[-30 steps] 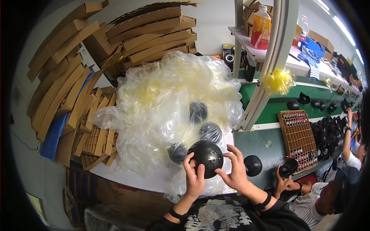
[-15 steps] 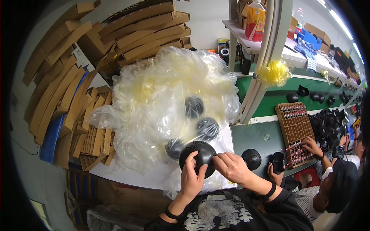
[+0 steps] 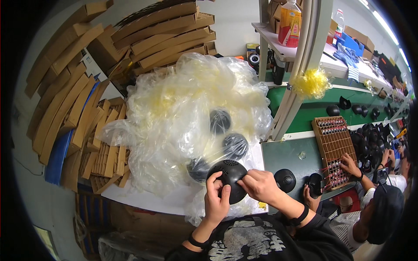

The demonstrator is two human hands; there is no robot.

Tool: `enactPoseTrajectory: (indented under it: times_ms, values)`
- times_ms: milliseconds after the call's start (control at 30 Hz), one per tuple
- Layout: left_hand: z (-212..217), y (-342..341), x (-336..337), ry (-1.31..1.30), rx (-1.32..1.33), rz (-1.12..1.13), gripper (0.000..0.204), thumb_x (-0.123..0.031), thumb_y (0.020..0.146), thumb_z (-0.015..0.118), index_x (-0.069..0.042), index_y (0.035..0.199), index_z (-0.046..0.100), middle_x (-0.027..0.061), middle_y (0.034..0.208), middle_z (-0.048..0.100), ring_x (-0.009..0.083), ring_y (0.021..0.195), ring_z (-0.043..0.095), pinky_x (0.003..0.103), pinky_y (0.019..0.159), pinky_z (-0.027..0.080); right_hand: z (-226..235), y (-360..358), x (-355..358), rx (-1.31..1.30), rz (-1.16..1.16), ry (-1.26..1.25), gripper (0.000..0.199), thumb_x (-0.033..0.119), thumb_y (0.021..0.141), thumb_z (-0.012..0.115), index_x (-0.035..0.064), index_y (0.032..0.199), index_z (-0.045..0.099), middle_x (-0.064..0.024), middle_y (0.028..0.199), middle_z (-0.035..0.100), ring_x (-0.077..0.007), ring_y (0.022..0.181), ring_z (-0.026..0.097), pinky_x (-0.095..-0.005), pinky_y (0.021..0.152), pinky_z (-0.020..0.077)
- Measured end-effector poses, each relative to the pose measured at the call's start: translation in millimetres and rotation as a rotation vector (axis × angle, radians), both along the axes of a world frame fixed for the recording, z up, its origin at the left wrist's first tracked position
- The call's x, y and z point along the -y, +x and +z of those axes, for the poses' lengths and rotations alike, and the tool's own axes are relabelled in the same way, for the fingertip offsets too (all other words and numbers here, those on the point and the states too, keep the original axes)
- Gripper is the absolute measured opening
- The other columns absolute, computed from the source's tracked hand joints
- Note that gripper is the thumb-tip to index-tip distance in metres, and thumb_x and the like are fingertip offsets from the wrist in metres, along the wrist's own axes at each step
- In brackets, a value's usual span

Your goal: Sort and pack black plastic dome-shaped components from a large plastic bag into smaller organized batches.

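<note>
I hold a round black shell with a perforated top (image 3: 230, 176) in front of my chest. My left hand (image 3: 216, 201) grips its lower left side, thumb up against the rim. My right hand (image 3: 261, 186) is closed on its right edge, fingers pinching at the rim. Just behind it lies a big heap of clear plastic bags (image 3: 183, 117) with three more black shells (image 3: 220, 121) showing through the film. Another black shell (image 3: 285, 179) rests on the green bench to my right.
Stacks of flat cardboard (image 3: 74, 104) fill the left and back. A white post (image 3: 296, 82) with a yellow tuft (image 3: 310, 82) rises at right. A co-worker's hands (image 3: 350, 165) work at a brown tray of small parts (image 3: 333, 145). A shelf holds a bottle (image 3: 290, 17).
The black shell has dropped lower and nearer to my chest. My right hand slid from under it to its right rim. The co-worker's hand reached onto the brown tray.
</note>
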State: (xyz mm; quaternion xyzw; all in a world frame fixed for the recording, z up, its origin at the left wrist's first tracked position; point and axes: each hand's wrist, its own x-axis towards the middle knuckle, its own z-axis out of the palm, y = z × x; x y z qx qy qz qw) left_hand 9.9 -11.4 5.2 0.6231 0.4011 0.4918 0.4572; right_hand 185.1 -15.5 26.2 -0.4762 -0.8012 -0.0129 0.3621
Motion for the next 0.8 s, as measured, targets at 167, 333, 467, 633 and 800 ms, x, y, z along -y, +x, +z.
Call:
enactPoseTrajectory:
  times_ms: [167,333,467,633,800]
  values:
    - [-1,7,-22,-0.136,0.217,-0.018,0.044,-0.009,0.085,0.066,-0.001,0.121,0.042,0.0001,0.066,0.055,0.0050,0.060,0.048,0.020,0.056,0.039,13,-7,9,0.062,0.174,0.209,0.030,0.014,0.079,0.067,0.0101,0.063,0.042,-0.0012,0.061,0.039,-0.0140,0.049,0.045,-0.0279,0.042,0.0398]
    - [6,26,-38,-0.312,0.275,-0.037,0.034,-0.009,0.087,0.064,-0.002,0.114,0.044,-0.0033,0.067,0.053,0.0026,0.059,0.046,0.018,0.053,0.036,33,-14,40,-0.219,0.685,0.265,0.032,0.014,0.081,0.066,0.0111,0.062,0.041,0.0000,0.058,0.040,-0.0128,0.049,0.047,-0.0252,0.042,0.0371]
    - [-15,11,-55,-0.221,0.359,0.143,0.033,-0.010,0.089,0.063,-0.003,0.114,0.042,0.0016,0.075,0.058,0.0045,0.064,0.050,0.019,0.057,0.039,91,42,46,0.202,0.303,0.485,0.029,0.015,0.079,0.068,0.0116,0.063,0.044,0.0007,0.059,0.046,-0.0100,0.051,0.047,-0.0245,0.045,0.0381]
    - [-3,-7,-37,-0.119,0.321,-0.048,0.043,-0.016,0.085,0.069,-0.002,0.113,0.040,0.0049,0.079,0.062,0.0054,0.068,0.053,0.019,0.060,0.041,116,175,-55,-0.077,-0.764,0.641,0.030,0.009,0.082,0.069,0.0029,0.065,0.045,-0.0093,0.057,0.042,-0.0208,0.047,0.041,-0.0327,0.045,0.0333]
    - [11,-5,-25,-0.087,0.387,-0.131,0.048,-0.019,0.084,0.071,-0.001,0.115,0.038,0.0070,0.084,0.064,0.0061,0.070,0.054,0.019,0.062,0.042,83,216,-96,-0.164,-0.776,0.513,0.023,0.018,0.091,0.058,0.0035,0.075,0.049,-0.0136,0.067,0.048,-0.0323,0.058,0.047,-0.0377,0.055,0.0402]
